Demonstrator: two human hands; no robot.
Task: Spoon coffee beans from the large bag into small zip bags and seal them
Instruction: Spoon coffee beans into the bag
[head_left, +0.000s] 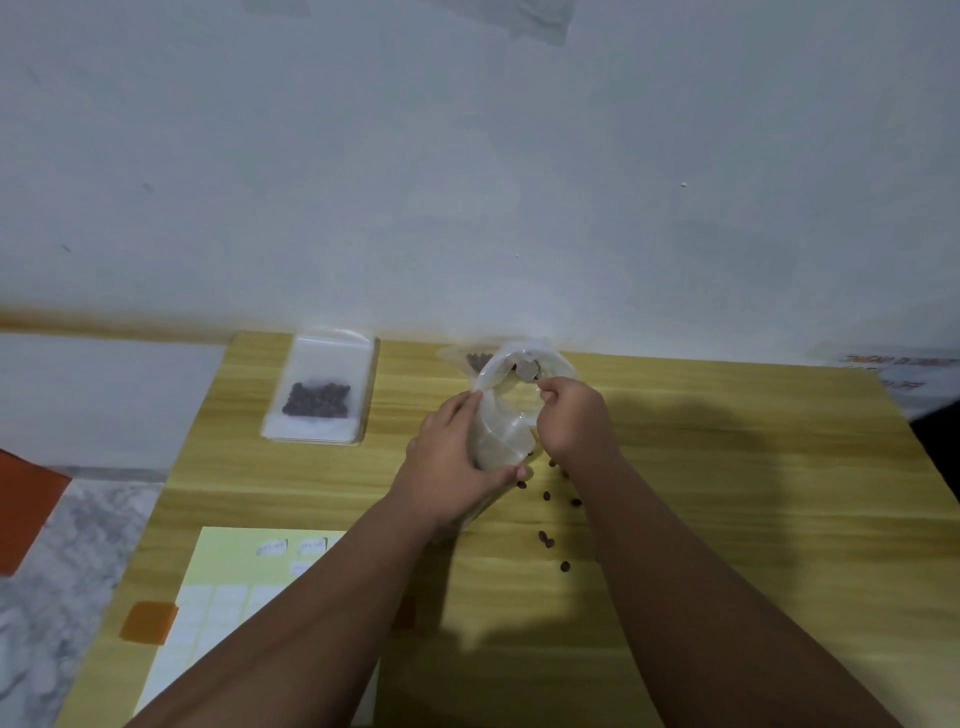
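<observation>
Step in hand: Judged as opening or loading the clear bag (506, 415), which stands upright on the table (727, 467).
Left hand: Your left hand (452, 457) wraps the bag's left side, fingers curled round it and thumb near the base.
Right hand: Your right hand (576, 421) is curled, with its fingertips pinching the bag's right rim. Whether it also holds a spoon cannot be told.
Bag position: Between both hands and touching each; the mouth faces up.
Technique: Hold the mouth spread wide and the bag vertical. Steady the base before tipping beans in.
Spill risk: Loose beans (546, 496) lie just beside your right wrist; avoid sweeping them off the table.
Finished bag: A filled zip bag (322, 389) lies flat, well apart to the left.
</observation>
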